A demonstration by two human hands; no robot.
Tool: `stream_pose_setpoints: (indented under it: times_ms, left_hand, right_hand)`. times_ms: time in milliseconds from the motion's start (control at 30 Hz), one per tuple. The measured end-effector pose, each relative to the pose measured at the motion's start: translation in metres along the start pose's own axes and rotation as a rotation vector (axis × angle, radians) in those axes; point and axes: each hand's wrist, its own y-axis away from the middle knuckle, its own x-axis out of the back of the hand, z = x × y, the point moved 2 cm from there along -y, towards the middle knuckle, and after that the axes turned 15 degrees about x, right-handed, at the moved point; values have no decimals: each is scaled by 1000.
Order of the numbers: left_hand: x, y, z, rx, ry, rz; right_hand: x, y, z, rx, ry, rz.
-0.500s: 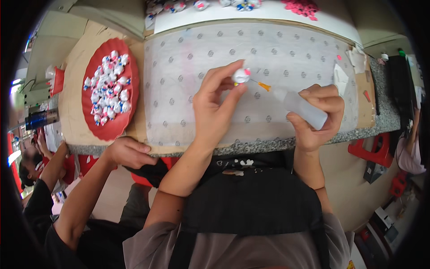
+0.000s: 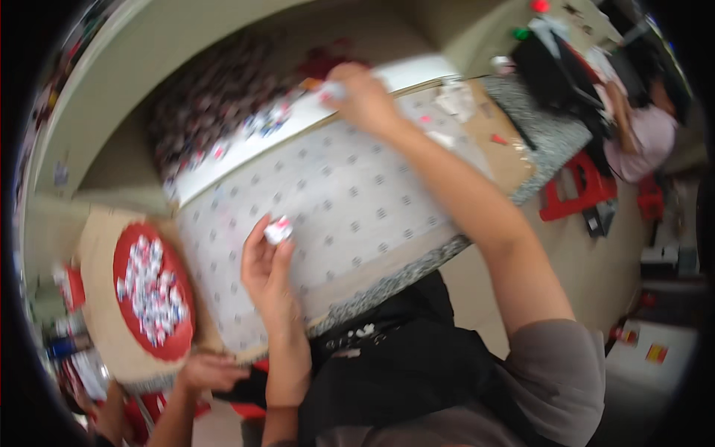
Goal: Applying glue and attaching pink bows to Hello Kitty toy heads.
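Pinched between the thumb and fingers of my left hand (image 2: 269, 272) is a small white figurine (image 2: 279, 230) with a pink spot, held above the patterned white sheet (image 2: 320, 216). My right hand (image 2: 365, 100) is stretched far forward to the white shelf at the back. It is closed around a whitish squeeze bottle (image 2: 333, 91), mostly hidden by the fingers and blurred. The bottle's orange tip (image 2: 310, 84) points left, close to a heap of small red-pink pieces (image 2: 331, 61) on the shelf.
A red scalloped tray (image 2: 182, 344) full of white, blue and pink figurines stands at the left. More figurines (image 2: 268, 119) and a dark mass of small things line the shelf. Another person's hand (image 2: 212, 371) rests near the table edge at left. A red stool (image 2: 570, 190) stands right.
My right hand has moved the bottle away from the figurine, forward to the back shelf. My left hand still holds the figurine. The view has tilted and shifted, showing more of the shelf.
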Motion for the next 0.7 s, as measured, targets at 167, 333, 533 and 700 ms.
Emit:
stream_pose_setpoints:
  times_ms: [167, 333, 533, 700]
  left_hand:
    - [10, 9, 0, -25, 1, 45]
    - [8, 9, 0, -6, 13, 43]
    - [4, 3, -1, 60, 89, -46]
    - [-1, 0, 0, 125, 172, -110]
  right_hand:
    - [-28, -6, -14, -28, 128, -184]
    - [1, -3, -26, -12, -26, -162]
    - [45, 34, -67, -412, -959, -58]
    - [38, 62, -112, -590, -1254, 24]
